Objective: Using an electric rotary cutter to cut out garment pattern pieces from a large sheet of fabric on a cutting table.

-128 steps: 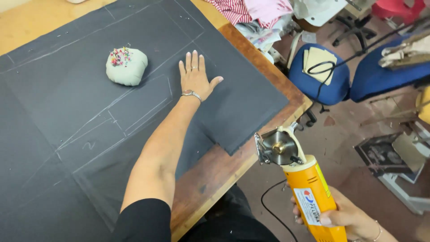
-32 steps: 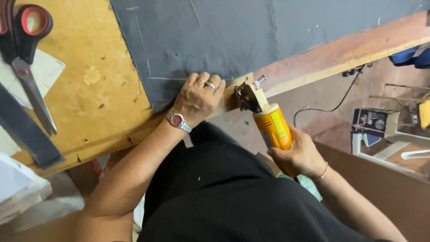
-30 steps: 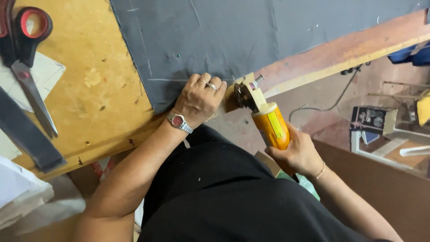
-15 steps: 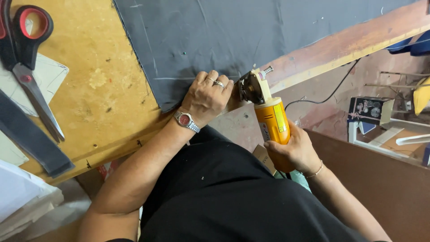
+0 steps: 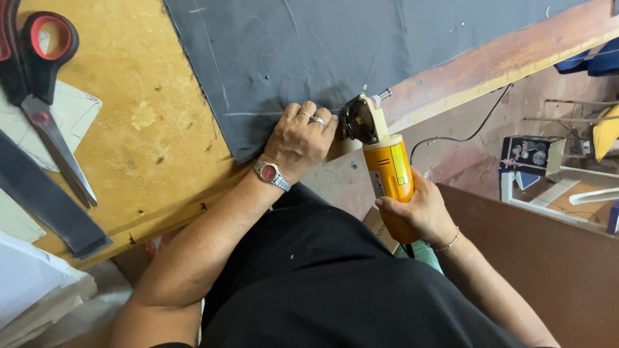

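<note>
Dark grey fabric (image 5: 335, 51) with faint chalk lines lies on the wooden table (image 5: 135, 129). My left hand (image 5: 300, 138), with rings and a wristwatch, presses down on the fabric's near edge, fingers curled. My right hand (image 5: 416, 209) grips the orange body of a handheld electric rotary cutter (image 5: 383, 167). The cutter's round blade head (image 5: 358, 119) sits at the fabric edge at the table's rim, right beside my left fingers.
Large scissors with red and black handles (image 5: 42, 84) lie at the table's left, beside a dark fabric strip (image 5: 48, 200) and pale paper pattern pieces (image 5: 39, 283). A black power cord (image 5: 464, 129) hangs below the table rim. Blue chairs (image 5: 596, 61) stand at the right.
Seconds ago my left hand lay flat on the fabric and the cutter hung below the table. The cutter's blade then came up to the fabric edge beside my left hand.
</note>
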